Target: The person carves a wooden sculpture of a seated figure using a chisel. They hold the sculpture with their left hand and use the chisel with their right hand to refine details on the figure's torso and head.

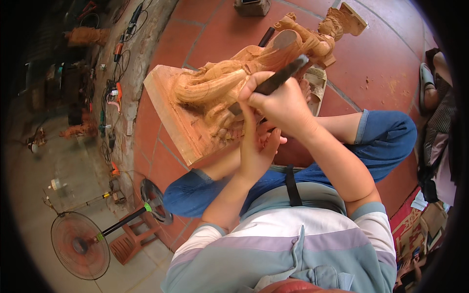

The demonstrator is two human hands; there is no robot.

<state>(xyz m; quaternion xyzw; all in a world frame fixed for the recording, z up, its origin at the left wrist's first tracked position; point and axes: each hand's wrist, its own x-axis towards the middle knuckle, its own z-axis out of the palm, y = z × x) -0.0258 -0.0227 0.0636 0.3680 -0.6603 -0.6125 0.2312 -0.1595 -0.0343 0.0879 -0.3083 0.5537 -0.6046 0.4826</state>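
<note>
Statue (251,63) of carved wood on red tiles (371,97), long axis from lower left to upper right.
Flat squared base (166,112); grooved, rounded tan folds (207,92); left hand (258,146), nearer the base, fingers beside the blade (235,108), grip unclear; right hand (283,105) clamped around the dark chisel (281,79); statue directly ahead of both.
</note>
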